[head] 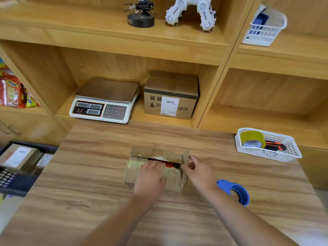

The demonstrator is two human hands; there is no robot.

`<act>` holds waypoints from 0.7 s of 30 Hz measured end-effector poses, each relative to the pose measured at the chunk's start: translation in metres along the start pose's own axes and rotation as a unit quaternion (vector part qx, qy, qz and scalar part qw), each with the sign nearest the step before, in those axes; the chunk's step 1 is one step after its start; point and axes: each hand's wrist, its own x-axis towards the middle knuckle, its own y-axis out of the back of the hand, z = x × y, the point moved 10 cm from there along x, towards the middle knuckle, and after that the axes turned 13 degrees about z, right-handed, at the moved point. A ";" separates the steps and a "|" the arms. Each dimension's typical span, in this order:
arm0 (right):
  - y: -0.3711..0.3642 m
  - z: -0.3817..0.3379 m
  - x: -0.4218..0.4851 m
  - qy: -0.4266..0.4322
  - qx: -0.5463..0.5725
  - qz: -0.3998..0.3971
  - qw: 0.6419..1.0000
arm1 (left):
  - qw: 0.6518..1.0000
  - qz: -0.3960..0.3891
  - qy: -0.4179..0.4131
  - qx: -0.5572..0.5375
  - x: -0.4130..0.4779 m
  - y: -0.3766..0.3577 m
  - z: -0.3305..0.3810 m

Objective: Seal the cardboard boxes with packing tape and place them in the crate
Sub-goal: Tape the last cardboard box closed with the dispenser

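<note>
Our left hand (pixel 150 176) presses the cardboard box (pixel 152 152) near flap down, fingers straight and together; right hand (pixel 199 174) pinches its side flap (red item (pixel 169 164) inside).

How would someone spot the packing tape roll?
Look at the wooden table, then its far right corner, where a white basket sits. Inside, the tape roll sits at the left end: round and yellowish, unlike the orange-and-black utility knife beside it.

left hand (pixel 150 176) pressing cardboard box (pixel 174 179); right hand (pixel 198 173) pinching its side flap (pixel 185 157)
</note>
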 end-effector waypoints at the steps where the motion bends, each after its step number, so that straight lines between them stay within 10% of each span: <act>1: -0.001 -0.001 -0.002 0.004 -0.008 0.004 1.000 | 0.999 -0.015 -0.010 0.035 0.002 -0.001 -0.007; 21: -0.003 -0.008 -0.021 -0.022 -0.012 0.023 0.999 | 0.997 0.017 -0.017 -0.071 -0.025 0.040 -0.009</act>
